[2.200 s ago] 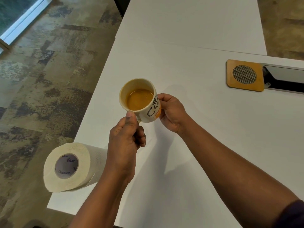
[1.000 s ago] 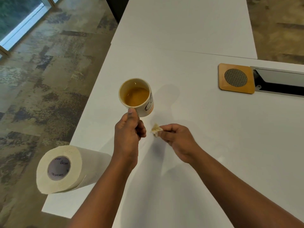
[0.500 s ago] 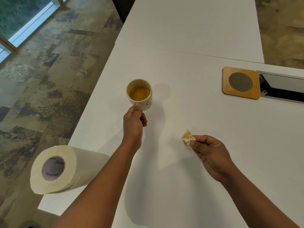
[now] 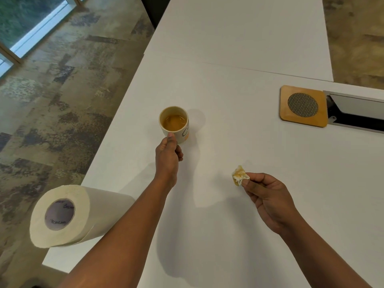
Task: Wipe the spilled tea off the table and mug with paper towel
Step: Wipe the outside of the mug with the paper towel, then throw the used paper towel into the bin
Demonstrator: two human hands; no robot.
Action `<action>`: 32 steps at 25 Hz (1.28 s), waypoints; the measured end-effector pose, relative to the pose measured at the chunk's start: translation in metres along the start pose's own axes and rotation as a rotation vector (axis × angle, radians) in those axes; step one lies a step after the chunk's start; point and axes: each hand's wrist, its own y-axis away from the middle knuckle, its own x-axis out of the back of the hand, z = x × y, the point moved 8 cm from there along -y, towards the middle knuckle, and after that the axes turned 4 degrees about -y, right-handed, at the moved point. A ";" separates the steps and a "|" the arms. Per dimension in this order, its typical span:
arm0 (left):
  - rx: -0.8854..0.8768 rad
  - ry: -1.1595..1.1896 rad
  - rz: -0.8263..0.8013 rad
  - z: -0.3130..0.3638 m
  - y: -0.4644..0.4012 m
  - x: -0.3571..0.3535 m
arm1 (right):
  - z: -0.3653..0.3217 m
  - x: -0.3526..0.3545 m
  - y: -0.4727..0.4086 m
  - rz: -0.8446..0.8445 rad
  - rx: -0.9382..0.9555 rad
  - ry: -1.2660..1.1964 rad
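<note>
Tea-stained paper wad (image 4: pixel 240 178) is pinched by the right hand (image 4: pixel 268 196), now drawn away from the mug (image 4: pixel 174 124), which is set on the worktop (image 4: pixel 239 142), gripped by the left hand (image 4: pixel 168 154); wiping seems finished.

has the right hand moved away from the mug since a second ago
Yes. The right hand, pinching the stained paper wad, was close beside the mug; now it is well clear, nearer the person and toward the wooden coaster side.

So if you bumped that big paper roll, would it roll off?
Probably. The paper towel roll lies on its side at the table edge, one end overhanging, so it would likely roll easily. It looks light and soft, so a fall shouldn't hurt it.
</note>
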 end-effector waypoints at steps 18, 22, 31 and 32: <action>-0.075 -0.095 -0.104 -0.028 0.120 0.006 | 0.028 -0.050 0.025 -0.133 -0.087 -0.004; 0.027 0.019 -0.203 -0.054 0.168 0.025 | 0.060 -0.086 0.059 -0.303 -0.182 0.107; 0.118 0.191 0.251 -0.116 0.235 0.146 | 0.149 -0.135 0.112 -0.505 -0.331 0.502; 0.153 0.225 0.326 -0.129 0.246 0.161 | 0.160 -0.138 0.111 -0.489 -0.324 0.594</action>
